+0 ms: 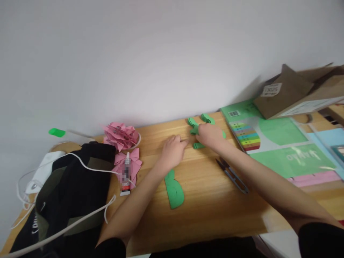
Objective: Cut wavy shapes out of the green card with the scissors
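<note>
Several green paper cutouts (pixel 192 125) lie near the back edge of the wooden table (pixel 199 222). My right hand (pixel 209 135) is over them with its fingers bent down; what its fingertips hold, if anything, is hidden. To its left, my left hand (pixel 174 148) rests low over the bare wood, its index finger stretched towards the cutouts and nothing seen in it. Below my left wrist lies a green folded paper shape (pixel 174 190) with rounded lobes. Dark thread snips (pixel 232 175) lie beneath my right forearm.
At the left are a pink paper flower (pixel 120 136), a glue tube (pixel 126 175) on pink folded paper, a black bag (pixel 80 190) and white cables (pixel 91 169). Green paper packs (pixel 279 132) and a brown cardboard box (pixel 295 89) are at the right, by the wall.
</note>
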